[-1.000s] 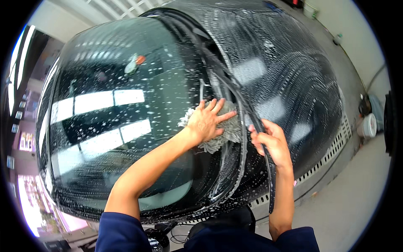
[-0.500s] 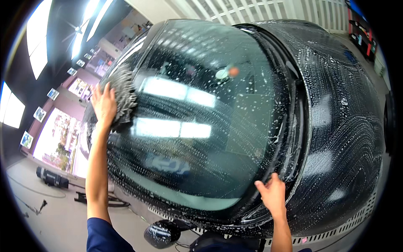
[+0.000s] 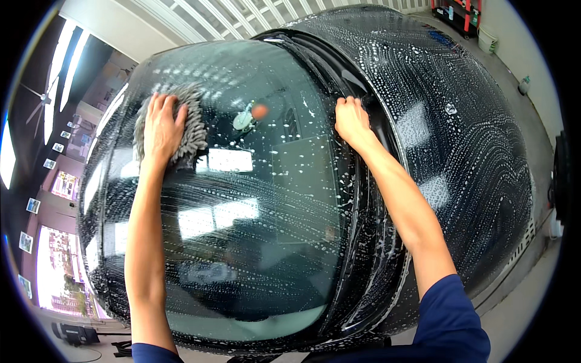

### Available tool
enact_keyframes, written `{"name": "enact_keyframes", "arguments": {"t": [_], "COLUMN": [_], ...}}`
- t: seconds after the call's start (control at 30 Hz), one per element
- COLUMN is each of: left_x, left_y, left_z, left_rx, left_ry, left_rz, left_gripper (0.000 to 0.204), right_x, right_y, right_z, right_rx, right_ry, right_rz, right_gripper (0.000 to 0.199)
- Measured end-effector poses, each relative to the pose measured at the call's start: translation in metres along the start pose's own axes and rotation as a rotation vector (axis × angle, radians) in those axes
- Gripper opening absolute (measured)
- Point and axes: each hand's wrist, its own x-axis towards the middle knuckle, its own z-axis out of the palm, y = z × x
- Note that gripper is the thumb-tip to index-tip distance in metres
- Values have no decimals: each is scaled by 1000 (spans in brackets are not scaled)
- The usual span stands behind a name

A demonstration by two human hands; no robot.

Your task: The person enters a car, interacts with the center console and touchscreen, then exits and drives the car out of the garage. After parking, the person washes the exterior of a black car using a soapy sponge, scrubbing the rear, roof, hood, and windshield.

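Note:
My left hand point(image 3: 163, 126) presses on top of a shaggy grey wash mitt point(image 3: 192, 124), thumb and fingers bent over it. The mitt lies against the upper part of a dark car's windshield point(image 3: 248, 266), which is wet with streaks and beads of suds. My right arm reaches across the glass's lower edge. There, my right hand point(image 3: 353, 121) rests closed, fingers curled, at the black strip by the wipers point(image 3: 357, 199). What its fingertips grip, if anything, is hidden.
The soapy black hood point(image 3: 460, 139) stretches to the right. A white slatted wall point(image 3: 242, 15) stands beyond the car. At the far right are a red-and-black shelf rack point(image 3: 463, 17), a pale bucket point(image 3: 487, 41) and a bottle point(image 3: 524, 85). A black machine point(image 3: 75, 333) sits at lower left.
My right hand has moved far across the windshield's lower edge and its fingers have curled. The mitt, under my left hand, has moved onto the upper glass. The view has shifted over the car.

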Motion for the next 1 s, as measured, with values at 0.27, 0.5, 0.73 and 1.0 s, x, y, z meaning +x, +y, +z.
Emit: {"name": "enact_keyframes", "arguments": {"t": [0.27, 0.5, 0.73, 1.0], "left_x": [34, 51, -25, -208], "left_y": [199, 334, 275, 106], "left_z": [90, 158, 84, -193], "left_rx": [40, -294, -65, -512], "left_ry": [-152, -635, -526, -419], "left_rz": [85, 396, 369, -36], "left_gripper": [26, 36, 37, 39], "right_x": [-180, -311, -302, -317], "right_y": [68, 65, 64, -84], "right_z": [-93, -127, -118, -144], "right_rx": [53, -82, -15, 866], "right_ry": [125, -10, 70, 126], "right_rz": [-30, 191, 149, 203], "right_gripper": [57, 77, 78, 66]}}
